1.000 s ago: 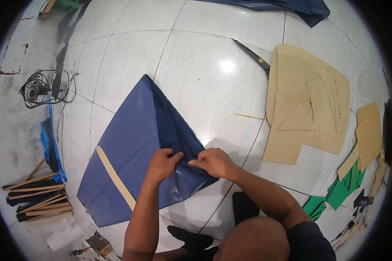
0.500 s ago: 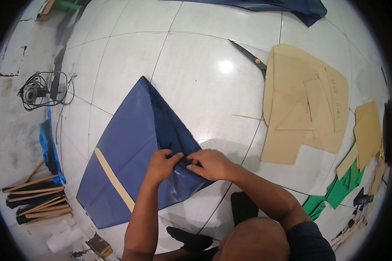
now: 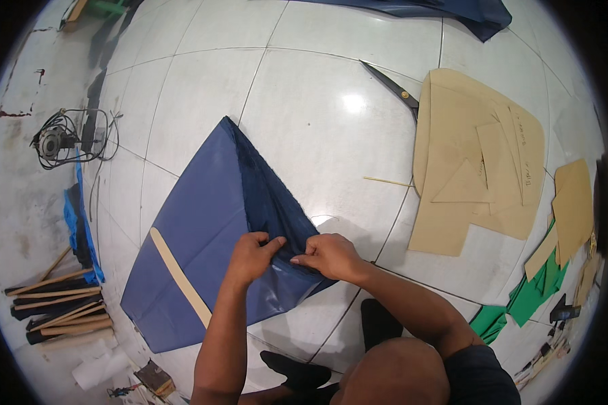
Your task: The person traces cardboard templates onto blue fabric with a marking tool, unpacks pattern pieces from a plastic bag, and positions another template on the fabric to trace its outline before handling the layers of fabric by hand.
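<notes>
A large piece of smooth blue coated fabric (image 3: 189, 202) lies on the tiled floor, its far right edge folded over to bare a darker fuzzy backing. At the fold, my left hand (image 3: 253, 256) is closed in a pinch on the fabric edge. My right hand (image 3: 331, 256) pinches the same fabric just to the right, thumb and forefinger together. A narrow gap parts the two hands. Across the left part of the fabric lies a long cardboard strip (image 3: 175, 273), its near end hidden behind my left forearm.
Large cardboard patterns (image 3: 479, 155) lie at the right, with black scissors (image 3: 392, 84) partly beneath them. Green fabric scraps (image 3: 537, 287) and smaller card pieces (image 3: 573, 209) are farther right. At the left are a wire-caged fan (image 3: 54, 142) and rolled material (image 3: 61, 300). More blue fabric (image 3: 439, 10) lies at the far edge.
My right hand has shifted slightly right, and its fingers have closed more tightly on the fabric. The left hand stays nearly in place. The whole view has drifted a little.
</notes>
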Action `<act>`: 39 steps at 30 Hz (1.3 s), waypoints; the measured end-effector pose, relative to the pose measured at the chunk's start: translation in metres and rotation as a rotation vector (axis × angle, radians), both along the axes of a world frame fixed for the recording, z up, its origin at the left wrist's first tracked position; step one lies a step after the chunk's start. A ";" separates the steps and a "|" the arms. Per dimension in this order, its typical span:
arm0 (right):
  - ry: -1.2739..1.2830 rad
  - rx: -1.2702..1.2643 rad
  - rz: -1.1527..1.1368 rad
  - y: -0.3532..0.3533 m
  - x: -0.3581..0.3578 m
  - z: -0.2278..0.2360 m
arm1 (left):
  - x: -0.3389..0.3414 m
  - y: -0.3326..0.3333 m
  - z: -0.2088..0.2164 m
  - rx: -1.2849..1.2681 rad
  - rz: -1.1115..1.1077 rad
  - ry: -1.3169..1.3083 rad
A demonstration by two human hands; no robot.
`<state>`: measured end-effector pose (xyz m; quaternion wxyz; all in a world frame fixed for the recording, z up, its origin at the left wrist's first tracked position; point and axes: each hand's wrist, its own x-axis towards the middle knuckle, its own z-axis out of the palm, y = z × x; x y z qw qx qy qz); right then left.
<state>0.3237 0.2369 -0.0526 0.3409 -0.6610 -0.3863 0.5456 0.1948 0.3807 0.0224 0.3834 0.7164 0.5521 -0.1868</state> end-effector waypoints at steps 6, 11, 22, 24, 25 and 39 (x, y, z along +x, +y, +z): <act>-0.001 0.094 -0.119 -0.008 0.000 -0.007 | 0.000 -0.001 -0.001 0.005 0.001 -0.002; -0.443 0.146 -0.095 -0.009 -0.007 -0.011 | 0.000 -0.002 0.001 0.004 0.027 -0.012; -0.314 0.183 -0.116 0.002 0.008 0.004 | 0.000 -0.003 0.000 0.024 0.014 -0.033; -0.171 0.230 -0.101 0.004 0.008 0.004 | -0.004 -0.002 -0.002 0.023 0.028 -0.055; -0.066 0.201 0.052 0.005 0.006 0.000 | -0.002 -0.002 -0.002 0.019 0.022 -0.060; 0.027 -0.025 0.033 0.005 0.001 0.001 | -0.004 0.001 -0.001 -0.038 0.028 -0.037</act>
